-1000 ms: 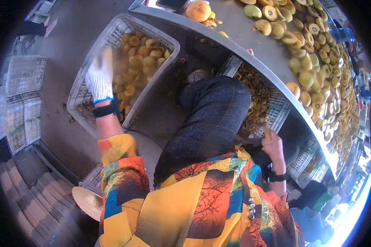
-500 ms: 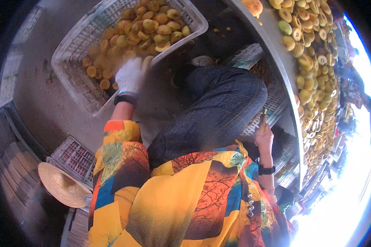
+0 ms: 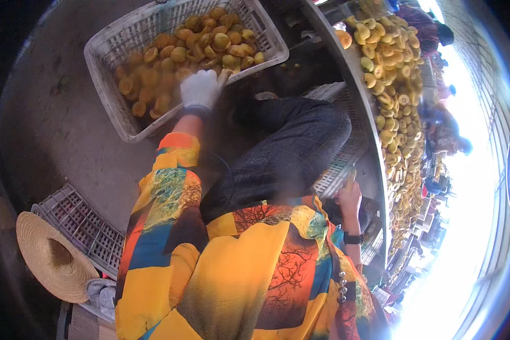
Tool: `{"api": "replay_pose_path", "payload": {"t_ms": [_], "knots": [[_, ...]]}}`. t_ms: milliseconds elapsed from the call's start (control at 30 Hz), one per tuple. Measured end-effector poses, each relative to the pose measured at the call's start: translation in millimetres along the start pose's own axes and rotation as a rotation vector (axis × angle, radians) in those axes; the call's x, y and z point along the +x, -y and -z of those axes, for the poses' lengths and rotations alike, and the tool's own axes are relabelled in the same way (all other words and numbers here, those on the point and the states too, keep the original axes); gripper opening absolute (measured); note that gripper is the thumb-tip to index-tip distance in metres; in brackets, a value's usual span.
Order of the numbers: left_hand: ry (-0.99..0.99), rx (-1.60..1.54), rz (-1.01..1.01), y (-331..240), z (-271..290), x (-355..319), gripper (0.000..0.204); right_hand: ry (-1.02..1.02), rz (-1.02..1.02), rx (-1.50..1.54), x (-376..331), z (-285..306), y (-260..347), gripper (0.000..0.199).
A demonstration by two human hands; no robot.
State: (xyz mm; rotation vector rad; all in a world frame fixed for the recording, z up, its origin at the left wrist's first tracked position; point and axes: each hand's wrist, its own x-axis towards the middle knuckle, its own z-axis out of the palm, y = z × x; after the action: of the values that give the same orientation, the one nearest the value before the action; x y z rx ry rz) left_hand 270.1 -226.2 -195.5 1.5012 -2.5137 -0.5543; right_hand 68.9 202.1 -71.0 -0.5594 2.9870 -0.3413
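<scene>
My left hand point(image 3: 201, 89), in a white knit glove, is at the near rim of a white plastic crate point(image 3: 117, 116). One soiled fingertip points right along the rim; the other fingers are mostly hidden, so I cannot tell whether they grip anything. Inside the crate lie many yellow-orange fruit halves point(image 3: 178, 54) that look like cut peaches. My bare right hand point(image 3: 349, 197) is closed around a slim tool with a yellowish end point(image 3: 352, 175), beside my bent knee and below the table edge. The tool's kind is too small to tell.
A metal-edged table point(image 3: 374, 141) curves along the right, heaped with cut fruit point(image 3: 396, 85). More white crates point(image 3: 337, 167) stand under it. At lower left are a straw hat point(image 3: 56, 258) and a greyish crate point(image 3: 82, 226). Other people point(image 3: 445, 127) are beyond the table.
My view has turned, bringing more of the straw hat and the far people into sight. My left hand has moved rightward along the crate rim. My right hand still holds the tool.
</scene>
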Motion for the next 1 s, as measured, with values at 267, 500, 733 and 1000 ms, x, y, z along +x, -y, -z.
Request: {"api": "replay_pose_path", "payload": {"t_ms": [267,500,733,1000], "knots": [[0.104,-0.097,0.048,-5,20,-4,0.057,-0.079,-0.298,0.365,-56,33,29,0.021],[0.14,-0.065,0.077,-16,5,8,0.061,-0.18,-0.386,0.417,-68,38,17,0.016],[0.177,-0.077,0.123,-23,-5,14,0.059,-0.119,-0.502,0.594,-69,27,-14,0.02],[0.165,0.111,0.097,34,0,-21,0.039,-0.039,-0.523,0.656,-46,14,-29,0.024]]}}
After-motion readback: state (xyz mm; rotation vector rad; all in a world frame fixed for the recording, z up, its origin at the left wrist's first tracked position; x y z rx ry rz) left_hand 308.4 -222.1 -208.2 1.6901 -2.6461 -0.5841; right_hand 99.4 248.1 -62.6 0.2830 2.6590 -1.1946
